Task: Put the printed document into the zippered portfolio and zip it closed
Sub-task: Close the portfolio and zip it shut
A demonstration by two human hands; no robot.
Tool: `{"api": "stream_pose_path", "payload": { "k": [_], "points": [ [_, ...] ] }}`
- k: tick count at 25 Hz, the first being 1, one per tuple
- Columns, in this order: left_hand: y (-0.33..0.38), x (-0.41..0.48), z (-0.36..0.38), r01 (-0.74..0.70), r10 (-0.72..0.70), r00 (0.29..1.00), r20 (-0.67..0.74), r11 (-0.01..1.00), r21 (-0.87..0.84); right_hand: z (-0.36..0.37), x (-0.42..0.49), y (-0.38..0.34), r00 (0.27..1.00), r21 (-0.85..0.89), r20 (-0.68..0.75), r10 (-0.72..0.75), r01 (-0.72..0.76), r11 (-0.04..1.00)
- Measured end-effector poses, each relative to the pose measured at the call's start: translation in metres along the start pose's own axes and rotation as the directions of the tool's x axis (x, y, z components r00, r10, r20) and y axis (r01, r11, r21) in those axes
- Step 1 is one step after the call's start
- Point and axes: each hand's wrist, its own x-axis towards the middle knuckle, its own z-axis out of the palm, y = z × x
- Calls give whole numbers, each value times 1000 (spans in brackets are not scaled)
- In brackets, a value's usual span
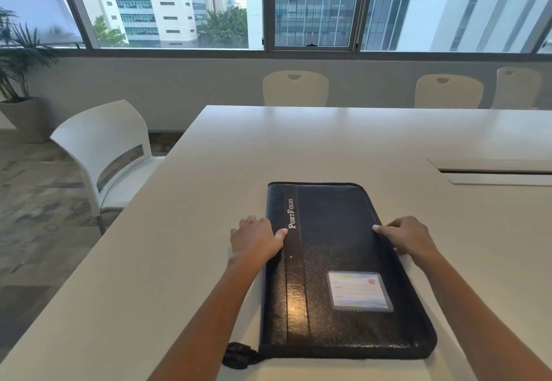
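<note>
A black zippered portfolio (334, 249) lies flat and closed on the white table (185, 231), with "PortFolio" printed on a strip down its left side and a clear card pocket (360, 291) near its front right. My left hand (255, 238) grips the portfolio's left edge, thumb on top of the cover. My right hand (407, 237) holds the right edge, fingers curled over the zipper side. A black strap or pull (239, 355) sticks out at the near left corner. No printed document is in view.
A white chair (104, 153) stands at the table's left side. Cream chairs (295, 89) line the far edge. A cable slot (493, 171) is cut into the tabletop at the right. A potted plant (15, 82) stands at far left below the windows.
</note>
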Motion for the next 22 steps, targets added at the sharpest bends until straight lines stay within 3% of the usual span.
{"api": "stream_pose_path", "payload": {
  "k": [5,12,17,22],
  "points": [
    [1,-16,-12,38,-32,995,93,997,-61,-10,-12,-4,980,18,141,142,-146,989],
    [-3,-12,-15,118,-90,983,158,976,-183,-9,-19,-7,966,173,162,200,-227,958],
    [-24,-6,-15,167,-106,973,205,937,-308,-8,-25,-11,962,379,198,187,-251,891],
    [-63,4,-28,242,-156,962,223,865,-440,6,-32,-42,959,459,258,119,-230,858]
  ]
}}
